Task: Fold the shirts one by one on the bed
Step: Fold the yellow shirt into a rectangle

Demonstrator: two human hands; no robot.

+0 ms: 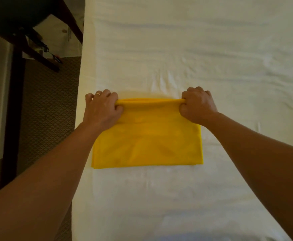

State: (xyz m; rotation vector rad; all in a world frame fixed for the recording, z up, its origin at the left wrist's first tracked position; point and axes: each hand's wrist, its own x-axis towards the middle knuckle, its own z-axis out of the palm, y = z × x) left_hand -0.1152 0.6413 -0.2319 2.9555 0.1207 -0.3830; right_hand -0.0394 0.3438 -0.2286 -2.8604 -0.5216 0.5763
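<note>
At the far left I see a dark wooden stand on the patterned carpet, beside the edge of the bed with its white sheet. My left hand comes next, a ring on one finger, its fingers curled over the far left corner of the yellow shirt and the thumb tucked under the rolled edge, so it grips the cloth. The shirt lies on the bed near its left side, folded into a flat rectangle, its near edge straight and its far edge gathered into a taut roll between my two hands. My right hand grips the far right corner the same way, knuckles up, fingers closed round the cloth. To the right of it the sheet shows soft wrinkles.
</note>
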